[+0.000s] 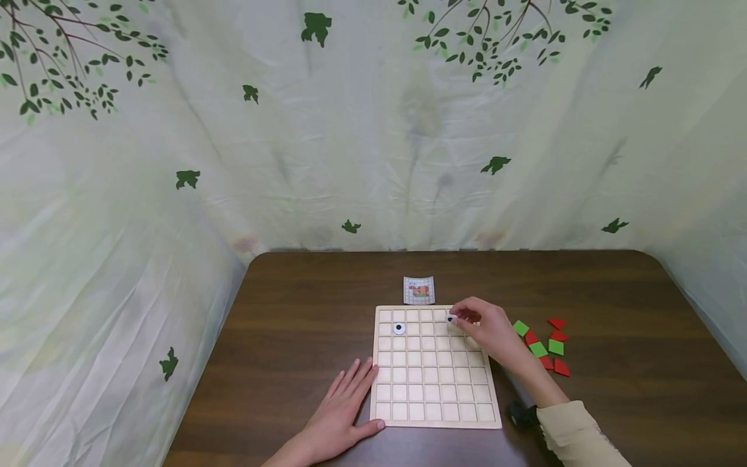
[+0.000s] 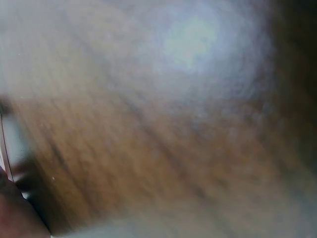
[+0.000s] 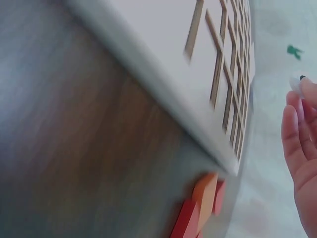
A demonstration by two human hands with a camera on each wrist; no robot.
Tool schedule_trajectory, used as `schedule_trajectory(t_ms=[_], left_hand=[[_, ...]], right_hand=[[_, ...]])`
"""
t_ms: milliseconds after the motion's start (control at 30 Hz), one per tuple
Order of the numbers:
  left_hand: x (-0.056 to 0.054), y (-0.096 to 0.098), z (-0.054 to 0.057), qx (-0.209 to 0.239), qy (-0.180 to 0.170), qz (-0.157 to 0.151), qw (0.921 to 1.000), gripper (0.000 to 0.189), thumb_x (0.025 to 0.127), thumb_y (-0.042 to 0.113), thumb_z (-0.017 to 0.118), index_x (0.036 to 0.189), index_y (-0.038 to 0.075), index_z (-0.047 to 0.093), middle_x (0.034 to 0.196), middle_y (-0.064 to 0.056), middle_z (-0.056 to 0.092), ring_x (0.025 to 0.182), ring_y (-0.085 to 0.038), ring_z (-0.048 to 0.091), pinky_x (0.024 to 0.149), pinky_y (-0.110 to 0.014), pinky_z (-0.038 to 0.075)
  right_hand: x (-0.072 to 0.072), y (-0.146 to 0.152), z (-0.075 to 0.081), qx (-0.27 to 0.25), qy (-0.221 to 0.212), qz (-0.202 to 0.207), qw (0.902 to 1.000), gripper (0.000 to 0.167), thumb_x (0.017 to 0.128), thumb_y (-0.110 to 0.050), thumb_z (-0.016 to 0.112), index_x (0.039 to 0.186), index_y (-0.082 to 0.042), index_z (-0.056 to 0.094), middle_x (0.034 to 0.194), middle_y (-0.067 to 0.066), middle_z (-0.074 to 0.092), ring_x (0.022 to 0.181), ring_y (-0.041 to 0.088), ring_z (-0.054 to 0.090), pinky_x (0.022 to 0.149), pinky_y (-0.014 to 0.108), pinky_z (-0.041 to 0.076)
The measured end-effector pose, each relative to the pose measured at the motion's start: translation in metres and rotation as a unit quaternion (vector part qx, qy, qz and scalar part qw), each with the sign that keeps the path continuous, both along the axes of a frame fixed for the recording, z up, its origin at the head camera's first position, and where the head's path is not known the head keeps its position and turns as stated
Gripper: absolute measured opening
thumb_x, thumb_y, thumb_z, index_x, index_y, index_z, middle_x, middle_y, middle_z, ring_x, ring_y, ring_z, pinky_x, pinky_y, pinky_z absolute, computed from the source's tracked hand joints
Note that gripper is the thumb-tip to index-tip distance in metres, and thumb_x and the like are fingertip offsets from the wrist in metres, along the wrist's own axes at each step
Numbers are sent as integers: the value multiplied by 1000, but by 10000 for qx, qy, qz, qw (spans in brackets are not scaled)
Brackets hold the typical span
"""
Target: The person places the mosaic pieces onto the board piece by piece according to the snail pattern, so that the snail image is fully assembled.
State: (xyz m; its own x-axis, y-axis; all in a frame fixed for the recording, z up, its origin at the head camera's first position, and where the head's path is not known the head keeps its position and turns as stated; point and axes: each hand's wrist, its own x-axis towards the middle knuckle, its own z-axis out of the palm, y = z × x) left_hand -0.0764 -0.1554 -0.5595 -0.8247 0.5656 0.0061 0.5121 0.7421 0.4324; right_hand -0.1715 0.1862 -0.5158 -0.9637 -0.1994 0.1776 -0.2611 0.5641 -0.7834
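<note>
A pale wooden grid board (image 1: 432, 425) lies on the table with rows of square cells. My right hand (image 1: 484, 327) is over the board's far right corner and pinches a small white tile with a black dot (image 1: 451, 318) between thumb and fingers. In the right wrist view that tile (image 3: 296, 85) shows at the fingertips. Another white tile with a black dot (image 1: 399, 328) sits in a cell near the board's far left. My left hand (image 1: 341, 412) lies flat, fingers spread, with fingertips and thumb touching the board's left edge. The left wrist view is blurred and mostly tabletop.
Right of the board lie several red triangles (image 1: 561, 368) and several green squares (image 1: 556, 347) in a loose cluster. A small picture card (image 1: 419, 290) with a coloured grid design lies just beyond the board. A leaf-printed cloth (image 1: 373, 130) hangs behind the brown table (image 1: 292, 324).
</note>
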Motion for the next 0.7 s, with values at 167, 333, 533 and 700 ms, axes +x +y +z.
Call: schedule_trajectory(t_ms=[167, 333, 533, 700], left_hand=[[0, 0, 0, -19, 73, -8, 10000, 88, 91, 65, 52, 158, 14, 24, 163, -3, 17, 149, -27, 11, 114, -45, 8], [1, 0, 0, -8, 192, -47, 9998, 87, 92, 64, 52, 157, 12, 26, 163, -5, 18, 149, -29, 13, 114, -49, 12], [1, 0, 1, -26, 266, -58, 9996, 87, 92, 64, 52, 157, 12, 26, 163, -5, 19, 148, -29, 14, 113, -50, 13], [0, -1, 2, -74, 138, -62, 9999, 87, 93, 64, 50, 157, 13, 24, 163, -4, 17, 149, -28, 12, 114, -50, 14]], right_hand=[[-9, -16, -1, -88, -16, 359, 9993, 18, 87, -7, 74, 103, -13, 71, 96, -8, 65, 84, 13, 60, 78, 31, 54], [-19, -31, -2, 31, -62, 680, 9977, 14, 87, -6, 74, 100, -11, 73, 95, -7, 66, 83, 11, 61, 77, 30, 54], [-31, -46, -3, 192, -403, 1035, 9936, 10, 88, -9, 74, 97, -14, 74, 92, -7, 68, 82, 10, 62, 74, 29, 53], [-39, -54, -7, 339, -685, 1219, 9896, 9, 89, -9, 72, 95, -15, 74, 87, -8, 67, 78, 10, 60, 72, 29, 51]])
